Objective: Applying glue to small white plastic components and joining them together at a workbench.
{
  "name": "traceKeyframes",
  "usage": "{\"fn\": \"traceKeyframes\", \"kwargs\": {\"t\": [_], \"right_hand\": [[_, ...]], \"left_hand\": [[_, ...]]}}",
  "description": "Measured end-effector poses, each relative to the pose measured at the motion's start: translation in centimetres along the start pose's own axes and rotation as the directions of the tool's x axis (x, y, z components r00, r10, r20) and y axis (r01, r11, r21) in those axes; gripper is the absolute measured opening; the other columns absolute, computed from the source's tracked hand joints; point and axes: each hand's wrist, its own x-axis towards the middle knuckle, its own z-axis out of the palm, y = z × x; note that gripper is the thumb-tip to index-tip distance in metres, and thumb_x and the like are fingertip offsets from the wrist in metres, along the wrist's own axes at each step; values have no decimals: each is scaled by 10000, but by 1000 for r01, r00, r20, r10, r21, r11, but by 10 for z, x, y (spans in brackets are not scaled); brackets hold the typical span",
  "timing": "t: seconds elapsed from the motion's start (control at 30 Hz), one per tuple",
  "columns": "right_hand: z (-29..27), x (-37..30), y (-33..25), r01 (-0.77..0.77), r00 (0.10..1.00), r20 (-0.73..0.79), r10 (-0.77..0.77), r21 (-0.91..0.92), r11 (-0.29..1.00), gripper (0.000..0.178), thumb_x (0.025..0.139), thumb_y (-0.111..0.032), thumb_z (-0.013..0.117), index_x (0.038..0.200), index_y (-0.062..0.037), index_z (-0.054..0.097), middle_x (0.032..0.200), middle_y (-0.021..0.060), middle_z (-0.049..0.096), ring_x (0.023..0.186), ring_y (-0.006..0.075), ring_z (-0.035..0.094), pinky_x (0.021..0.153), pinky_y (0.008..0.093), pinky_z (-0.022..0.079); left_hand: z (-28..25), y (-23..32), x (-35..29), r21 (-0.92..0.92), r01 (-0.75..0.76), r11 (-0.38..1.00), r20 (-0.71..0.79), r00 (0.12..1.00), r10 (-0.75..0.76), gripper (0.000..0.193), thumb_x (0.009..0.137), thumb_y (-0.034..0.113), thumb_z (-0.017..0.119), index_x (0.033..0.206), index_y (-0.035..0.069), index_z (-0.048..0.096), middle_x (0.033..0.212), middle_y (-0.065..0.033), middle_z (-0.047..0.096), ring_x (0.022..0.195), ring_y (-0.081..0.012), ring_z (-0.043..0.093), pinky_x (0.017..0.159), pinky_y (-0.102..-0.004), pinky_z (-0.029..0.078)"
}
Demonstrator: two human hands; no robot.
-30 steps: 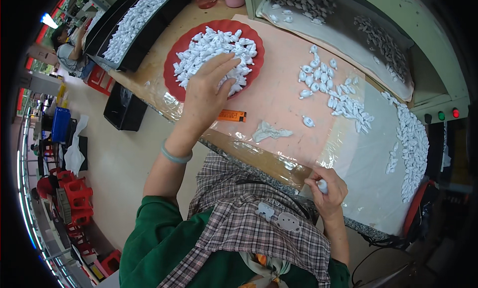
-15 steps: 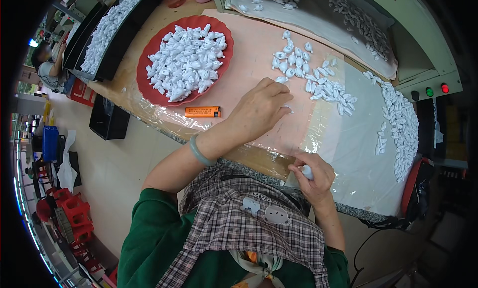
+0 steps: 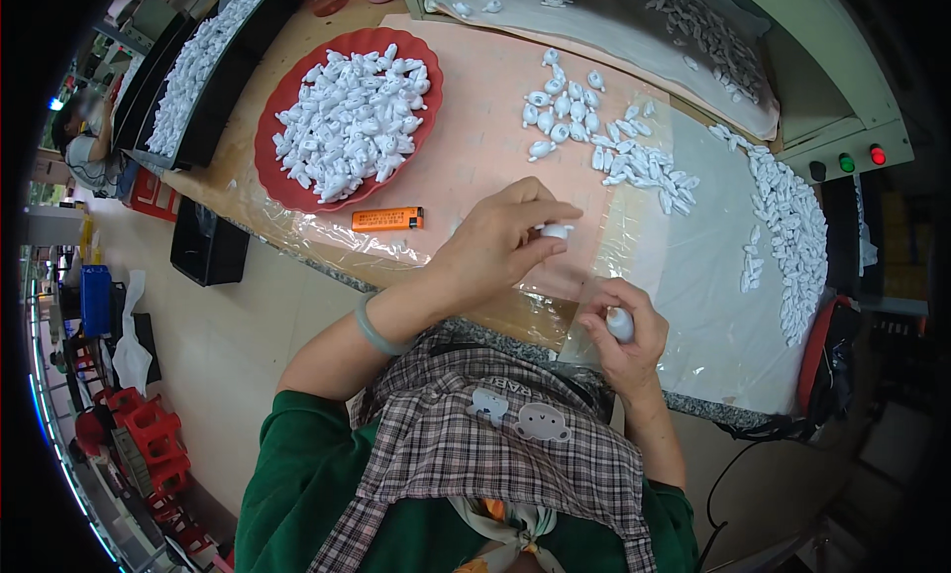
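Note:
My left hand (image 3: pixel 500 231), a pale bangle on its wrist, pinches a small white plastic piece (image 3: pixel 555 230) between thumb and fingers above the pink sheet. Close by at the table's near edge, my right hand (image 3: pixel 630 337) is wrapped round a small white bottle (image 3: pixel 620 324) with a rounded end showing. Beyond my left hand lies a loose group of rounded white pieces (image 3: pixel 562 107) with dark marks. Slimmer white pieces (image 3: pixel 649 169) lie in a heap to the right of them.
A red scalloped plate (image 3: pixel 265 157) heaped with white pieces stands left, an orange lighter (image 3: pixel 387 218) before it. More white pieces fill a black bin (image 3: pixel 223 107) and line the right side (image 3: pixel 792 236). A green-grey machine (image 3: pixel 852 88) borders the back. Someone sits far left.
My left hand has drawn back toward me from the group of rounded pieces, with one piece now in its pinch. My right hand has turned slightly, still round the bottle.

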Motion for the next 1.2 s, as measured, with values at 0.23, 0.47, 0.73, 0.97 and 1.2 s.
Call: {"fn": "traceKeyframes", "kwargs": {"t": [0.23, 0.47, 0.73, 0.97, 1.2], "right_hand": [[-6, 2, 6, -187, 974, -6, 225, 539, 821, 260, 842, -90, 581, 1045, -54, 423, 1017, 123, 503, 767, 146, 551, 561, 221, 441], [-20, 0, 5, -223, 951, -64, 303, 539, 812, 372, 825, -160, 697, 1109, -25, 497, 992, 100, 529, 681, 115, 573, 473, 176, 381], [-25, 8, -5, -174, 895, -221, 388, 629, 758, 476, 769, -202, 783, 1111, -34, 497, 936, 125, 615, 661, 126, 590, 471, 168, 411], [-27, 6, -19, -127, 922, -268, 278, 470, 873, 443, 864, -251, 685, 1169, 12, 499, 915, 151, 651, 663, 116, 589, 537, 193, 435], [-29, 3, -21, 31, 964, -267, -2, 106, 994, 465, 931, -354, 573, 1178, 33, 497, 883, 172, 652, 580, 97, 507, 479, 201, 386]], "left_hand": [[5, 4, -22, -763, 479, 435, 385, 876, -290, 258, 871, 39, 624, 1122, -18, 634, 1052, -96, 637, 918, -132, 610, 801, -258, 498], [8, 11, -29, -805, 518, 289, 444, 849, -286, 291, 895, 52, 598, 1174, -30, 592, 1049, -117, 651, 901, -153, 644, 802, -243, 510], [6, 16, -35, -857, 514, 29, 483, 822, -301, 363, 895, 45, 586, 1234, -73, 530, 1074, -162, 633, 918, -203, 665, 835, -263, 556], [10, 11, -39, -865, 499, 58, 465, 839, -281, 336, 892, 66, 603, 1194, -76, 561, 1045, -161, 646, 882, -174, 652, 812, -262, 549], [11, 9, -41, -855, 509, 98, 463, 835, -296, 293, 887, 70, 612, 1144, -71, 595, 1015, -149, 653, 854, -160, 648, 805, -265, 547]]}}
